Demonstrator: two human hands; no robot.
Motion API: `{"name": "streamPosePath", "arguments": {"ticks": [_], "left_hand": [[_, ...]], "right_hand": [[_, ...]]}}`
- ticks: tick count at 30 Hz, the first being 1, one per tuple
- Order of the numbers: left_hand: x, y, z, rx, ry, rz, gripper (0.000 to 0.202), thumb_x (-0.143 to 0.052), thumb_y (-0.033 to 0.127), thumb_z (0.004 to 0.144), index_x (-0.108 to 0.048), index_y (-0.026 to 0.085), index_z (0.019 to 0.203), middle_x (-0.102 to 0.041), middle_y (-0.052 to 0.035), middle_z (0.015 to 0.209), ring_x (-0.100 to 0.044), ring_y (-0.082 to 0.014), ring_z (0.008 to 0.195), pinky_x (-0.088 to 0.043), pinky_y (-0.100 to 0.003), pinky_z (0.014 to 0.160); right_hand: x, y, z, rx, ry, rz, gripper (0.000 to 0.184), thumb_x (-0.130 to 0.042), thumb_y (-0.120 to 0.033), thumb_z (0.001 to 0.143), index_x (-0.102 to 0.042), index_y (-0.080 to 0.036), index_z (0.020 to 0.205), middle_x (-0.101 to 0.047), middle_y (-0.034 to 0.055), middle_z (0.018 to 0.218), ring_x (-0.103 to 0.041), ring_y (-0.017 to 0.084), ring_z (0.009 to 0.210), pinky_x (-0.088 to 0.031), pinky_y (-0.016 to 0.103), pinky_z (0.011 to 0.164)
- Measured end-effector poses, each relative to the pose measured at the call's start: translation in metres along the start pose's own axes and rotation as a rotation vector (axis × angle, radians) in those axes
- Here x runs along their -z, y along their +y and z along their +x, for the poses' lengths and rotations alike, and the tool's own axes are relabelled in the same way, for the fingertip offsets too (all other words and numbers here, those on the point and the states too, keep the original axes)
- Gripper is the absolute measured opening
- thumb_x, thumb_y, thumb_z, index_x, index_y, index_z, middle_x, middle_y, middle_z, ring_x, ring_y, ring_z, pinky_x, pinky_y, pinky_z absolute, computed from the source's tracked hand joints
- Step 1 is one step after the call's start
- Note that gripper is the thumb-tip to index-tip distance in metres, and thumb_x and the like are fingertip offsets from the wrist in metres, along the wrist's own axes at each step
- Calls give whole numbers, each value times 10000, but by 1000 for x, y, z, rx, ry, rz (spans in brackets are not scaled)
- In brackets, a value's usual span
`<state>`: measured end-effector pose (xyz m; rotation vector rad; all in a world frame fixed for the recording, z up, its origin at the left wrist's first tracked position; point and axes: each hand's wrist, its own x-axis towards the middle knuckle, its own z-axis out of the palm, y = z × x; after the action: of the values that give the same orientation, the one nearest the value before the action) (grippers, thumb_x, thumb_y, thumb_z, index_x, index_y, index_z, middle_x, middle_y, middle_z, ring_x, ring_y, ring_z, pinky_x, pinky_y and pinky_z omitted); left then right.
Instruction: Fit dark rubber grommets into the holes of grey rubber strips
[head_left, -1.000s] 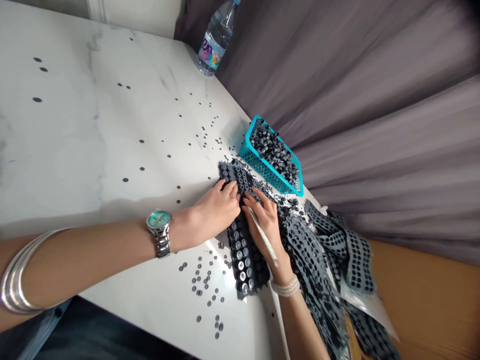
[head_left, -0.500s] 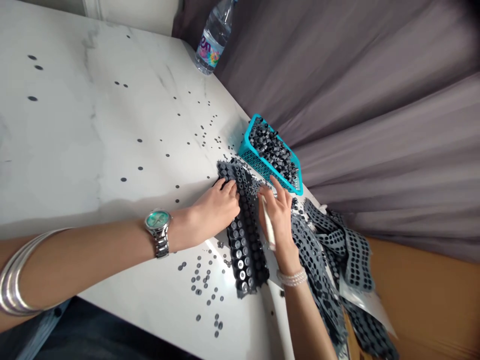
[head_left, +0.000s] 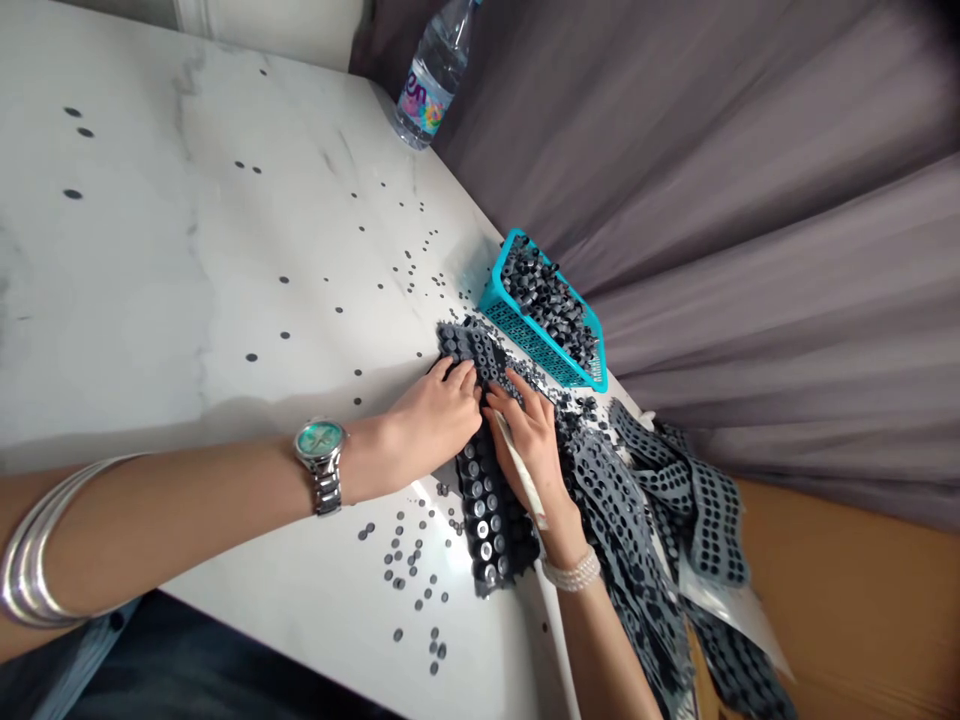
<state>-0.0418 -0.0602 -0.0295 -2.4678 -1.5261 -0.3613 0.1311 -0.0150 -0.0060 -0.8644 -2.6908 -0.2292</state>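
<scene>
Marble-patterned tabletop, near curtained edge: left hand, grip unclear, rests on studded sheet; right hand clasps white tool.

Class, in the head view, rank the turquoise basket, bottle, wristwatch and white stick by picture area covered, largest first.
1. Turquoise basket
2. Bottle, cut off by the top edge
3. Wristwatch
4. White stick, held in the right hand

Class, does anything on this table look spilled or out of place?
Yes: small dark discs lie scattered loose across the white tabletop, in no order, unlike the neat rows on the dark strip under the left hand.
</scene>
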Motion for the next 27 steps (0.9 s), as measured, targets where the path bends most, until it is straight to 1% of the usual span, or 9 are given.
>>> {"name": "streamPosePath", "arguments": {"ticks": [4,5,7,11,14,17,20,24,27], "left_hand": [[4,-1,0,-6,-8,-11,366,-469,149,889,-656,47,1187,-602,-215,1292,-485,-333,1244,-305,-466,1036],[5,-1,0,-4,-12,-12,365,-466,143,889,-656,49,1186,-607,-211,1285,-492,-327,1235,-308,-460,1033],[8,-2,1,8,-24,-8,368,-453,145,901,-647,47,1198,-616,-206,1274,-501,-316,1222,-314,-453,1029],[11,-2,2,26,-46,-10,381,-424,177,936,-622,32,1227,-620,-210,1267,-496,-314,1225,-322,-450,1019],[14,-1,3,25,-47,-12,380,-415,182,946,-622,21,1221,-620,-216,1260,-509,-319,1211,-331,-447,1010],[19,0,3,17,-23,0,363,-433,143,925,-628,7,1199,-626,-226,1235,-525,-321,1180,-348,-443,986],[23,2,3,-5,-15,2,334,-460,71,876,-660,26,1139,-653,-216,1172,-543,-309,1137,-367,-434,958],[19,5,0,-20,-11,-31,298,-458,144,903,-685,53,1073,-661,-214,1126,-546,-311,1108,-376,-458,938],[14,4,-1,-51,-8,-44,289,-444,154,907,-699,76,1017,-667,-200,1089,-532,-327,1119,-374,-478,932]], "right_hand": [[-1,0,6,67,-60,-60,228,-407,-121,971,-573,-197,1109,-666,125,1203,-449,247,1340,-398,457,1015],[-2,1,8,61,-58,-78,229,-398,-116,972,-570,-191,1104,-668,132,1192,-448,251,1340,-388,464,1023],[-2,6,11,-23,-14,-110,230,-376,-115,975,-572,-183,1075,-670,142,1171,-450,263,1333,-372,485,1028],[-1,22,6,-327,176,-90,215,-381,-191,983,-596,-202,1001,-680,126,1113,-473,288,1302,-392,529,993],[0,27,-3,-399,175,-27,197,-442,-272,971,-628,-209,989,-674,117,1160,-457,299,1319,-390,557,1004],[2,20,-9,-397,156,17,210,-475,-308,960,-655,-205,997,-632,122,1271,-404,310,1362,-366,577,1036],[4,7,-12,-370,139,107,187,-509,-300,950,-660,-216,1021,-643,101,1265,-426,280,1352,-394,528,1038],[4,-4,-14,-271,95,170,153,-534,-250,943,-648,-241,1044,-688,56,1195,-497,230,1297,-419,461,1022],[2,-7,-15,-220,94,160,163,-529,-225,946,-640,-240,1064,-688,53,1197,-510,217,1284,-430,442,1004]]}}
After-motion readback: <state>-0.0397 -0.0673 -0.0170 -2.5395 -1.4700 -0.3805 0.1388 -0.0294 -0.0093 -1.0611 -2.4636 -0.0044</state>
